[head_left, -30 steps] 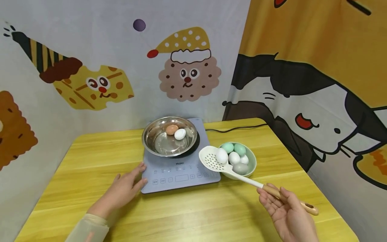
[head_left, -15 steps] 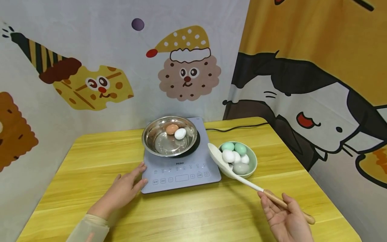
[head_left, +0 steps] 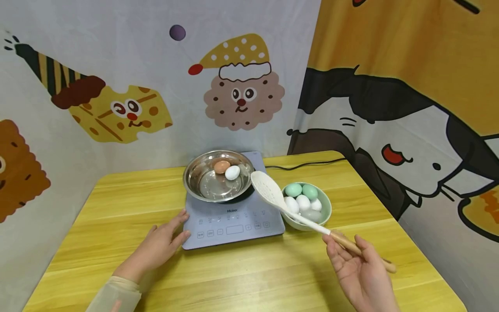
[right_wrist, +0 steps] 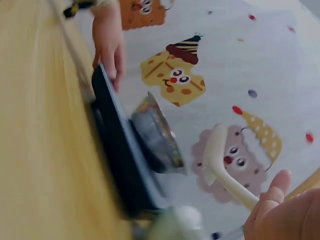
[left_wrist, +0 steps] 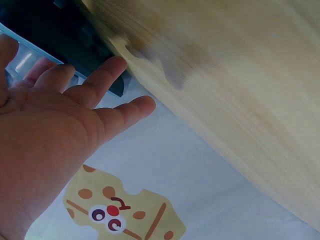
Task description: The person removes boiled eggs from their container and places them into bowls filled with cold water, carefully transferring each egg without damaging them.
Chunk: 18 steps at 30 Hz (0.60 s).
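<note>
My right hand [head_left: 360,273] holds the wooden handle of a white slotted spoon [head_left: 269,190]. The spoon's perforated head, bare of eggs, hangs above the cooker's right side, near the pan rim. Behind its neck sits a pale green bowl [head_left: 328,212] with two green eggs [head_left: 309,191], several white eggs [head_left: 302,203] and a greyish egg [head_left: 312,215]. A steel pan [head_left: 210,188] on the induction cooker [head_left: 234,220] contains a brown egg [head_left: 221,167] and a white egg [head_left: 232,173]. Fingers fairly straight, my left hand [head_left: 157,245] touches the cooker's left edge.
A black power cord [head_left: 304,166] runs along the back of the wooden table [head_left: 128,195]. Curtains with cartoon prints [head_left: 243,102] hang directly behind the table and down its right side.
A white egg lay on the spoon at first and now sits in the green bowl. The spoon tilted beside the bowl, then moved left and up. My left hand stays put.
</note>
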Each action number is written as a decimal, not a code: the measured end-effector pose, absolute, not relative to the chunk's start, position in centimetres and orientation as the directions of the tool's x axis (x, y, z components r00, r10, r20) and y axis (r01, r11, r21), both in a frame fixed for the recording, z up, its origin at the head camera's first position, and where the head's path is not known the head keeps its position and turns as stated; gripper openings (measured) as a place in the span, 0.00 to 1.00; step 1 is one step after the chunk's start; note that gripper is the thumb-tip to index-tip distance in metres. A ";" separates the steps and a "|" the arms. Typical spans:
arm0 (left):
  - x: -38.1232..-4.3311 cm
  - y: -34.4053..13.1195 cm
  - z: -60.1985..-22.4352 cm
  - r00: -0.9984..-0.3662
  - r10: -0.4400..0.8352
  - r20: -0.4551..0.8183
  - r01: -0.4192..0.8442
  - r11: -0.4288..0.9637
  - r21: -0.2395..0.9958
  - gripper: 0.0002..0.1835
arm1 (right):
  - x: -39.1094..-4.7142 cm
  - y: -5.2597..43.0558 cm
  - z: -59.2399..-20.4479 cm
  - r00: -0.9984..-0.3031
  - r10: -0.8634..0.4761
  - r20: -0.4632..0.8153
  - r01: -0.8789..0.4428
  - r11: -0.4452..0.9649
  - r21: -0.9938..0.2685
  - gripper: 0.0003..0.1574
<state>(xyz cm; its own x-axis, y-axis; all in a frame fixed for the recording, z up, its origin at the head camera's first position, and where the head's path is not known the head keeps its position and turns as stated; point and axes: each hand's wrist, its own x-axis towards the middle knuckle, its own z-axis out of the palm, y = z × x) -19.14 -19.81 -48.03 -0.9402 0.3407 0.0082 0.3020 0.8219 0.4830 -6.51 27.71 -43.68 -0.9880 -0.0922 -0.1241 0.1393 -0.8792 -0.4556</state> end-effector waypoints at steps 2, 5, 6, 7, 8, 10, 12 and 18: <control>-19.1 -19.8 -48.0 -0.940 0.341 0.010 0.304 0.822 0.482 0.33 | -7.9 26.9 -42.0 -0.999 -0.042 -0.009 0.039 -0.792 -0.609 0.29; -19.0 -19.9 -47.9 -0.941 0.339 0.006 0.300 0.824 0.481 0.33 | -10.6 25.1 -39.6 -0.984 0.042 0.173 -0.167 -0.558 -0.813 0.25; -19.0 -20.0 -47.9 -0.941 0.338 0.005 0.299 0.825 0.479 0.33 | -11.7 24.4 -38.9 -0.971 0.060 0.231 -0.232 -0.467 -0.853 0.24; -19.0 -20.0 -47.9 -0.941 0.338 0.004 0.298 0.826 0.479 0.33 | -12.7 23.7 -38.4 -0.950 0.067 0.304 -0.307 -0.360 -0.881 0.23; -19.0 -20.0 -47.9 -0.941 0.338 0.004 0.299 0.826 0.477 0.33 | -13.9 23.0 -38.0 -0.920 0.058 0.386 -0.388 -0.260 -0.884 0.22; -19.1 -20.0 -48.0 -0.941 0.338 0.000 0.297 0.828 0.476 0.33 | -16.0 21.8 -37.6 -0.832 -0.002 0.555 -0.554 -0.033 -0.832 0.18; -19.0 -19.9 -48.0 -0.941 0.339 0.003 0.300 0.828 0.474 0.33 | -18.0 20.9 -37.5 -0.705 -0.117 0.700 -0.705 0.227 -0.672 0.18; -18.8 -19.9 -47.7 -0.943 0.331 -0.005 0.288 0.828 0.481 0.33 | -22.2 19.5 -37.3 -0.374 -0.466 0.801 -0.820 0.570 -0.052 0.26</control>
